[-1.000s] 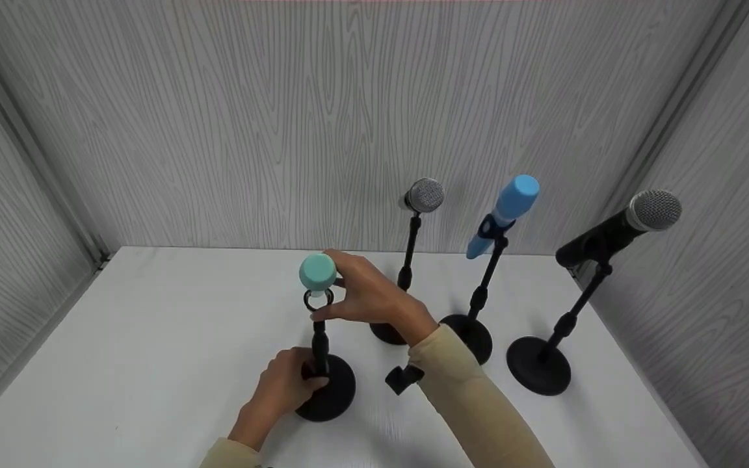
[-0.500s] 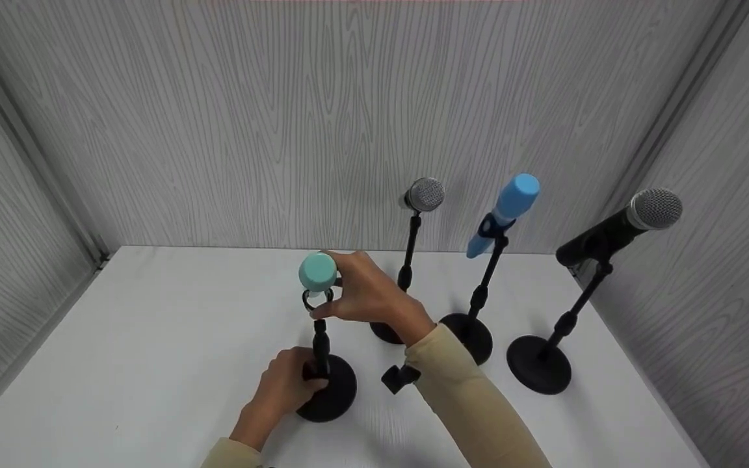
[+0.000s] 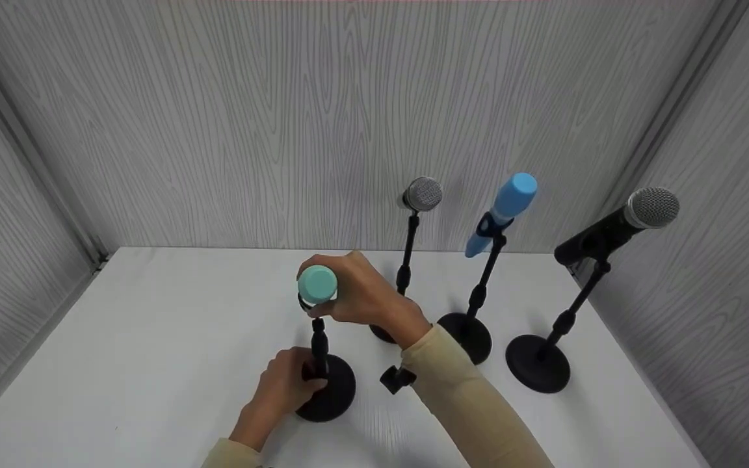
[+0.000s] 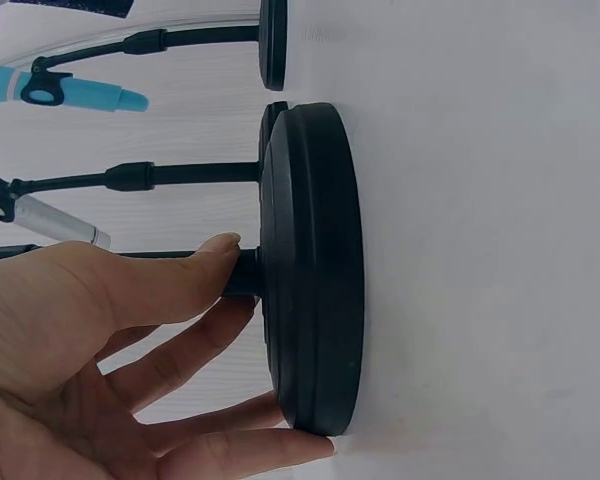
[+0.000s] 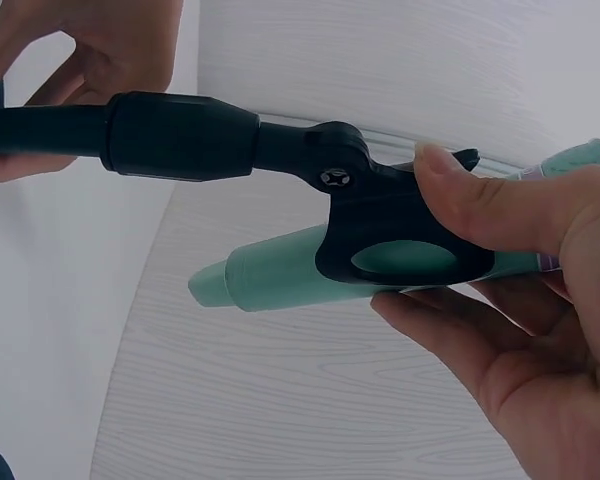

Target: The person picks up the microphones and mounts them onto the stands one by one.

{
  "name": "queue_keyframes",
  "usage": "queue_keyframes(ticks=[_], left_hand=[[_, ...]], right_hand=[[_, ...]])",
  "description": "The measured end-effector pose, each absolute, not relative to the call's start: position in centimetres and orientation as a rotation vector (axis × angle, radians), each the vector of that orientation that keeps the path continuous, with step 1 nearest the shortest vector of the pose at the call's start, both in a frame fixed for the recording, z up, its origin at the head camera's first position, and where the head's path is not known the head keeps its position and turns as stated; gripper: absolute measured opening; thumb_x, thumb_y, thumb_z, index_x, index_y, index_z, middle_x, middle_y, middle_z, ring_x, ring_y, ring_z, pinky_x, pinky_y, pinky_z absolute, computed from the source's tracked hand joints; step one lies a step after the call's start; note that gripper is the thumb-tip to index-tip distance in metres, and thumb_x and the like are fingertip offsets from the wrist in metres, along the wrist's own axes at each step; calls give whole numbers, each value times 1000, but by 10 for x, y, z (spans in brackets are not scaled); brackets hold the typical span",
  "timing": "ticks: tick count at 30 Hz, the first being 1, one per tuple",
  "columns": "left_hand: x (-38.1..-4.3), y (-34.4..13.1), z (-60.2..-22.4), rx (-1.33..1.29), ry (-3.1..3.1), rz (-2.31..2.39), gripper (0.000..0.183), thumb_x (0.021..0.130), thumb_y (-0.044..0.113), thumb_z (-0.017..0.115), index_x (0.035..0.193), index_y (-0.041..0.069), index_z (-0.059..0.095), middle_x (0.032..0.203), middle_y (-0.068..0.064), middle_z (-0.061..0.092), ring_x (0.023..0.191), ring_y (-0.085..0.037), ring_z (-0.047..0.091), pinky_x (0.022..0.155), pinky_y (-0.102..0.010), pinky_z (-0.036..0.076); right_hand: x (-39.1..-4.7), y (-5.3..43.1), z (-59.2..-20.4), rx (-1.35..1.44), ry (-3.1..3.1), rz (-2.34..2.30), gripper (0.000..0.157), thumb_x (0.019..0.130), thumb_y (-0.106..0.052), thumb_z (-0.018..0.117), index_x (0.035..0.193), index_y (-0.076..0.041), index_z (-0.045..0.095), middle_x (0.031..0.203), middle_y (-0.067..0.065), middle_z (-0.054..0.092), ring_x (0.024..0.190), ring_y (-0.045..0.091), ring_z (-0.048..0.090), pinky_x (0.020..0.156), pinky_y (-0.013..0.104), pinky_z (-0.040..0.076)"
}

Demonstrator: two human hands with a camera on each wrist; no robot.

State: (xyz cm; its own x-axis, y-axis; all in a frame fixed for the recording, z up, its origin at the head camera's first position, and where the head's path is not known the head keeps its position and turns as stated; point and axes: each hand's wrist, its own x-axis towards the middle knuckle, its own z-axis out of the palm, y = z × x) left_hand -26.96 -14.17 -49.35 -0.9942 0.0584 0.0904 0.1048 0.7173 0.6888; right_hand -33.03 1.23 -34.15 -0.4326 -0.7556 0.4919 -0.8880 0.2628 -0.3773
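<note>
A teal microphone [image 5: 282, 268] sits in the black clip [image 5: 410, 235] at the top of a black desk stand [image 3: 320, 344]; its round end [image 3: 317, 284] faces the head camera. My right hand [image 3: 365, 292] holds the microphone and clip, the thumb on the clip's edge and the fingers beneath the microphone. Low on the same stand, my left hand [image 3: 287, 383] grips the pole just above the round base [image 4: 315, 270]. In the left wrist view, that thumb [image 4: 195, 275] lies along the pole while a lower finger touches the base's rim.
Three more stands hold microphones to the right: one with a silver mesh head [image 3: 424, 194], a blue one [image 3: 513, 196] and a large black one [image 3: 608, 231]. All stand on the white table [image 3: 173, 338], with grey wood-grain panels [image 3: 283, 130] around it.
The teal microphone's round end has tipped slightly downward with its clip. My right fingers have come further round it. My left hand has kept its place on the stand.
</note>
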Motion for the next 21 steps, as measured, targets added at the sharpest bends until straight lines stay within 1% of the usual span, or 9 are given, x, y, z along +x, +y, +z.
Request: queue_keyframes(ticks=[6, 10, 14, 17, 21], left_hand=[[-271, -143, -495, -161, -2852, -1166, 19, 75, 9, 78, 89, 11, 66, 76, 0, 64, 71, -13, 60, 65, -33, 51], [-271, -143, -495, -194, -2851, -1164, 18, 76, 10, 78, 89, 11, 66, 77, 0, 64, 72, -13, 60, 66, -33, 52], [-271, -144, -495, -207, -2851, -1172, 16, 76, 12, 78, 87, 10, 66, 75, 0, 64, 70, -13, 60, 63, -31, 51], [-271, -144, -495, -212, -2842, -1170, 16, 75, 13, 78, 86, 10, 67, 74, 0, 64, 69, -12, 60, 61, -29, 50], [-272, -144, -495, -210, -2827, -1166, 16, 75, 13, 79, 86, 10, 67, 75, 0, 64, 70, -12, 60, 62, -29, 50]], right_hand=[[-330, 13, -347, 1502, -2375, 887, 24, 75, -17, 81, 95, -16, 67, 90, -8, 71, 92, 1, 65, 87, 20, 51], [-330, 13, -349, 1490, -2393, 926, 25, 76, -16, 80, 97, -16, 67, 92, -7, 71, 94, 1, 65, 89, 20, 50], [-330, 14, -350, 1498, -2408, 973, 26, 76, -15, 80, 98, -16, 66, 94, -7, 71, 96, 1, 65, 89, 20, 50], [-330, 15, -350, 1488, -2417, 1016, 29, 76, -15, 80, 101, -16, 66, 97, -6, 71, 98, 2, 65, 89, 20, 50], [-330, 18, -351, 1464, -2429, 1069, 32, 75, -16, 81, 104, -15, 66, 99, -5, 71, 99, 3, 65, 89, 20, 50]])
